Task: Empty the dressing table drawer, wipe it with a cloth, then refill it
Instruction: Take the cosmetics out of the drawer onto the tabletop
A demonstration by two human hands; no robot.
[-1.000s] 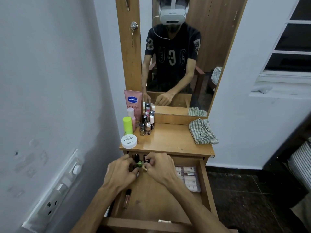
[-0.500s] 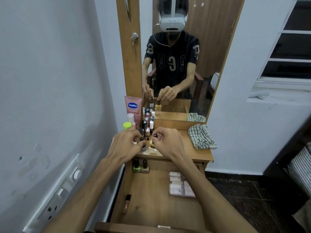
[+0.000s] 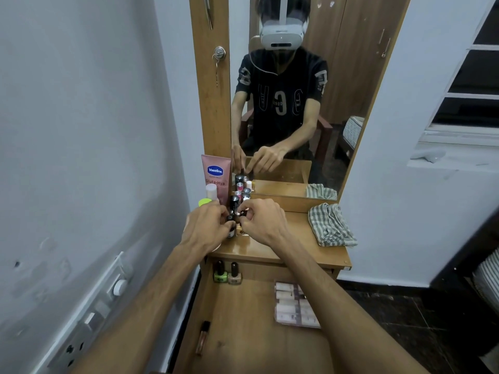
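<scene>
A person seated before a mirror (image 3: 297, 103) works at a small wooden desk (image 3: 291, 249) wedged against a white wall. Left of the mirror's foot, a pink tube (image 3: 216, 176) stands upright behind a crowd of small bottles (image 3: 240, 193); a checked cloth (image 3: 330, 225) lies crumpled on the desk to the right, just below the mirror.

Beneath the desk top, the drawer (image 3: 256, 333) stands pulled out. Two nail polish bottles, one green (image 3: 219, 271) and one beige (image 3: 234, 273), stand side by side at its back left corner. A pack of pale tubes (image 3: 295, 305) lies toward its right side, and a slim vial (image 3: 202, 337) rests along its left wall.

Both hands reach over the drawer to the desk's left part, in front of the bottles. The left hand (image 3: 206, 228) has its grip pinched on a dark-capped bottle (image 3: 230, 225). The right hand (image 3: 263, 222) pinches a second small bottle (image 3: 242, 213) by its black cap, fingertips pressed together, the hands almost touching.
</scene>
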